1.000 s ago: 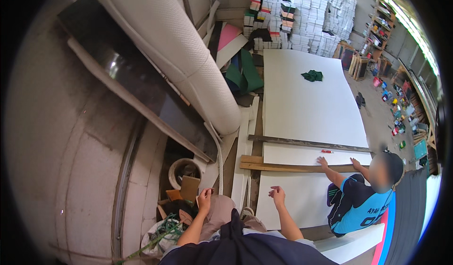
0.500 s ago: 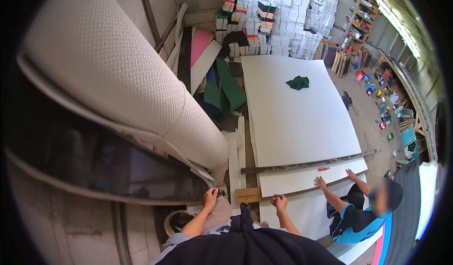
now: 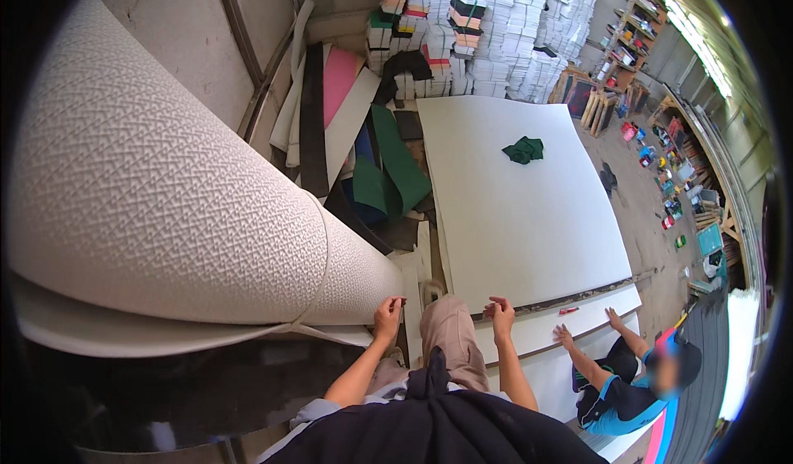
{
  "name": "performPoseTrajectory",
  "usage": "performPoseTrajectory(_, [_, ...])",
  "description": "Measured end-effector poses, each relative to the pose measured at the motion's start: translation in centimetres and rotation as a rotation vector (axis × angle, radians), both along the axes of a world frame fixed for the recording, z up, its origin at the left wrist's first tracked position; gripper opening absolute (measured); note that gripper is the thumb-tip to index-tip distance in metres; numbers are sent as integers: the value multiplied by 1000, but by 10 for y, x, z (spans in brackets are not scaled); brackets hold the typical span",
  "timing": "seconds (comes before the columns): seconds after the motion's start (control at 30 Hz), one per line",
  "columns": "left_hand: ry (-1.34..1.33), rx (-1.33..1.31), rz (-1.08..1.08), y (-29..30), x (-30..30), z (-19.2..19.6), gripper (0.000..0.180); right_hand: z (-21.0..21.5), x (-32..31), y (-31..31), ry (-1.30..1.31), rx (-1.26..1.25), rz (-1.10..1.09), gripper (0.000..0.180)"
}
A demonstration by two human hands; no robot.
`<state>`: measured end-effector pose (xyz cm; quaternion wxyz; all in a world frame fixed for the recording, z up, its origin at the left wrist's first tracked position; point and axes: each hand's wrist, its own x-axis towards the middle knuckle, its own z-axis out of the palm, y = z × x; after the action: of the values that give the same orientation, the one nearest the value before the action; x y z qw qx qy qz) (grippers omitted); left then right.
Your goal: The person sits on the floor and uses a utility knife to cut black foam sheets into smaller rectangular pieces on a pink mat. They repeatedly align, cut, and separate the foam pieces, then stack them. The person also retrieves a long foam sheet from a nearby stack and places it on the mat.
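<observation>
Filling the whole side from 8 to 11 o'clock, a huge roll of white textured sheet lies on its side, with its loose edge hanging under it. At its lower right end, near 6 o'clock, the person's left hand touches the roll's end, the fingers curled against the material; I cannot tell if they really pinch it.

Next in size is the big white sheet, spread flat on the floor from the centre toward 2 o'clock. Its near edge runs just above the person's right hand, which rests at this edge with the fingers bent together, touching the sheet or the dark strip along it; which of the two I cannot tell. The two hands are apart, with the person's knee in beige trousers between them.

At 12 o'clock stand stacks of white packs. At 11 o'clock lean coloured boards, pink and green.

At 4 o'clock a co-worker in a blue shirt crouches with both hands flat on the white sheet.

Smallest, a crumpled green cloth lies on the sheet at 1 o'clock, well apart from all the hands.
</observation>
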<state>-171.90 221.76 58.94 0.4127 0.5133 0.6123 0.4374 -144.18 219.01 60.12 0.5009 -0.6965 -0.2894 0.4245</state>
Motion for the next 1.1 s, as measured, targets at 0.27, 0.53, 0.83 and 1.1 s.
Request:
performPoseTrajectory(0.27, [2,-27,50,125,21,-31,19,-65,32,156,87,-171,34,23])
performPoseTrajectory(0.53, [-55,-224,346,240,40,-66,18,-93,52,314,-76,-290,497,21])
performPoseTrajectory(0.83, [-124,-143,682,333,27,-18,20,-58,30,478,78,-181,570,21])
performPoseTrajectory(1.1, [-313,-8,884,398,11,-29,23,-29,-60,576,207,-126,829,21])
